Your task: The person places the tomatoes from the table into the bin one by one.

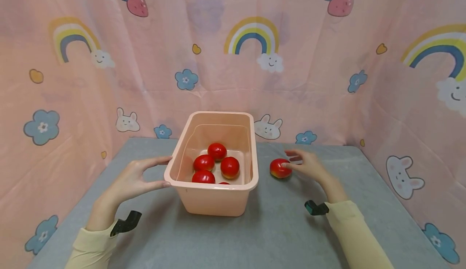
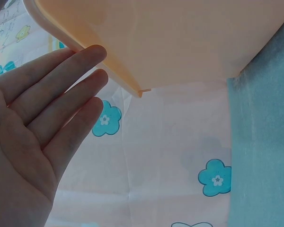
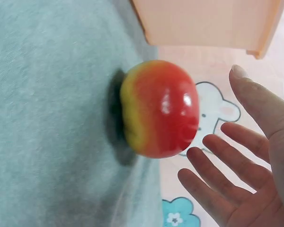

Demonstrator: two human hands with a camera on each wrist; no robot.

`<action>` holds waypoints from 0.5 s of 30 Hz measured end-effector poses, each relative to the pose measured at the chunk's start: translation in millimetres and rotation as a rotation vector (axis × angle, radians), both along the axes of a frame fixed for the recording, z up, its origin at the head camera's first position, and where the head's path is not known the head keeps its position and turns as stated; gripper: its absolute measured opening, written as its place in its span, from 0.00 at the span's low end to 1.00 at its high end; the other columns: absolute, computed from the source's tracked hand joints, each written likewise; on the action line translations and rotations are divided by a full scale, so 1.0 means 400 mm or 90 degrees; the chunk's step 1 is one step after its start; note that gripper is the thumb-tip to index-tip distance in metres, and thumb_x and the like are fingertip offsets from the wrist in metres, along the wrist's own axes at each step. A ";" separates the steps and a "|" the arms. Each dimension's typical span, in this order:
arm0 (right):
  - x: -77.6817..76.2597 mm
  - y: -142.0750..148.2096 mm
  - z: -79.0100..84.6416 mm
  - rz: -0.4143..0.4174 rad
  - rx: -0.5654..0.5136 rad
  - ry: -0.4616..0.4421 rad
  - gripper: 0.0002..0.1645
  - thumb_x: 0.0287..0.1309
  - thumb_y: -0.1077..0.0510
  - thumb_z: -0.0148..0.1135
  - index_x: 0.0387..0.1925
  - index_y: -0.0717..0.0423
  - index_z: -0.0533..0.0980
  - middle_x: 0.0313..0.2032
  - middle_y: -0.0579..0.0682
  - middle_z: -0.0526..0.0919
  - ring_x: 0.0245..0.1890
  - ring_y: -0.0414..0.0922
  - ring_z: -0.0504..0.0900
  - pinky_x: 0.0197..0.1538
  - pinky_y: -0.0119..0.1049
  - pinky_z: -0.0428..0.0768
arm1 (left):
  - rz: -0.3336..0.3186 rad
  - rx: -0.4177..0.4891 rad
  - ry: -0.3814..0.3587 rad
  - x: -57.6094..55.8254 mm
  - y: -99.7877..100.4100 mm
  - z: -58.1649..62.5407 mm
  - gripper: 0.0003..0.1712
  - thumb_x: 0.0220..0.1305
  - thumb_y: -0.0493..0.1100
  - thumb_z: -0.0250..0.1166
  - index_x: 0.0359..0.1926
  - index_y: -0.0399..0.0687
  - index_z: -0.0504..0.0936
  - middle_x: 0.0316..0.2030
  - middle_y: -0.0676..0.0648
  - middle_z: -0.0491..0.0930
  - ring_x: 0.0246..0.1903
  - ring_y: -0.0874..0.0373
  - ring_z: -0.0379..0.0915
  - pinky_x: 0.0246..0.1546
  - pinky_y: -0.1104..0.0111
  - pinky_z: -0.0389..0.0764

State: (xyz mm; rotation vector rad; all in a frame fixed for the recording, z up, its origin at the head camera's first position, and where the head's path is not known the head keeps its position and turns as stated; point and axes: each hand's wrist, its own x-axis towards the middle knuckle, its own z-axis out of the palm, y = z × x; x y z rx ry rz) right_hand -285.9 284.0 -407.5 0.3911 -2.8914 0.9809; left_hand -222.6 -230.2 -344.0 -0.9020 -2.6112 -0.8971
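A pale peach plastic bin (image 1: 214, 200) stands on the table with several red apples (image 1: 204, 163) on its floor. At its left rim, my left hand (image 1: 132, 182) has straight fingers and thumb at the edge, spread apart; the left wrist view shows the extended fingers (image 2: 68, 92) beside the rim. To the right of the bin, a single red apple (image 1: 280, 168) with a yellow-green underside rests on the table. My right hand (image 1: 307, 166) hovers just right of that apple, thumb and fingers spread; in the right wrist view a gap shows between the fingers (image 3: 217, 179) and the apple (image 3: 163, 111).
The grey table (image 1: 287, 228) extends on both sides of the bin. A pink curtain (image 1: 153, 70) printed with rainbows, flowers and rabbits encloses the back and sides. Black wrist cameras (image 1: 125, 223) are worn over the pale yellow sleeves (image 1: 354, 232).
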 end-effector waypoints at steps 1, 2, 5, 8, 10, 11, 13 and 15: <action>0.000 0.001 -0.004 -0.002 0.000 -0.002 0.37 0.55 0.41 0.65 0.60 0.57 0.70 0.57 0.61 0.76 0.55 0.61 0.77 0.52 0.55 0.79 | 0.000 0.001 -0.001 0.000 0.000 0.000 0.36 0.49 0.55 0.74 0.60 0.54 0.77 0.56 0.52 0.79 0.56 0.51 0.74 0.52 0.46 0.76; 0.000 0.002 -0.007 -0.003 0.000 -0.002 0.37 0.55 0.41 0.65 0.60 0.57 0.70 0.58 0.61 0.76 0.55 0.61 0.76 0.52 0.55 0.78 | 0.001 0.001 -0.001 0.000 0.000 0.000 0.36 0.49 0.55 0.74 0.60 0.55 0.76 0.56 0.52 0.79 0.57 0.51 0.74 0.52 0.46 0.76; 0.000 0.003 -0.017 -0.006 0.004 -0.006 0.37 0.55 0.40 0.64 0.60 0.57 0.70 0.58 0.60 0.75 0.55 0.60 0.76 0.53 0.56 0.78 | 0.002 0.004 -0.001 0.000 0.000 0.000 0.36 0.48 0.55 0.74 0.60 0.55 0.77 0.56 0.52 0.79 0.57 0.51 0.74 0.52 0.46 0.75; 0.000 0.002 -0.024 -0.007 0.003 -0.016 0.38 0.55 0.39 0.64 0.61 0.57 0.70 0.59 0.60 0.75 0.55 0.60 0.76 0.54 0.57 0.76 | 0.004 0.006 -0.002 0.001 0.000 0.000 0.36 0.48 0.55 0.74 0.59 0.55 0.77 0.56 0.52 0.79 0.57 0.51 0.74 0.53 0.45 0.75; 0.000 0.000 -0.028 -0.006 0.000 -0.022 0.39 0.55 0.39 0.64 0.61 0.58 0.69 0.59 0.61 0.74 0.56 0.61 0.75 0.54 0.58 0.76 | 0.005 0.006 -0.003 0.001 -0.001 -0.001 0.36 0.48 0.55 0.74 0.60 0.55 0.77 0.56 0.52 0.79 0.57 0.51 0.74 0.52 0.45 0.75; 0.000 -0.001 -0.029 -0.006 0.001 -0.025 0.40 0.55 0.39 0.64 0.61 0.59 0.69 0.59 0.61 0.74 0.56 0.61 0.75 0.54 0.58 0.75 | 0.006 0.007 -0.003 0.000 -0.001 -0.001 0.36 0.48 0.55 0.74 0.60 0.55 0.77 0.56 0.52 0.79 0.57 0.51 0.74 0.52 0.45 0.75; 0.000 -0.004 -0.033 -0.009 -0.005 -0.031 0.40 0.54 0.39 0.64 0.62 0.59 0.69 0.59 0.61 0.74 0.56 0.61 0.74 0.54 0.58 0.75 | 0.007 0.007 -0.004 0.000 -0.001 -0.002 0.36 0.48 0.55 0.74 0.60 0.55 0.76 0.56 0.52 0.79 0.57 0.50 0.74 0.52 0.44 0.75; -0.002 -0.007 -0.037 -0.012 -0.008 -0.038 0.41 0.54 0.40 0.65 0.62 0.59 0.68 0.60 0.61 0.74 0.56 0.61 0.74 0.54 0.58 0.76 | 0.006 0.008 -0.003 0.000 -0.001 -0.003 0.36 0.48 0.55 0.74 0.60 0.54 0.76 0.56 0.52 0.79 0.57 0.51 0.74 0.52 0.44 0.75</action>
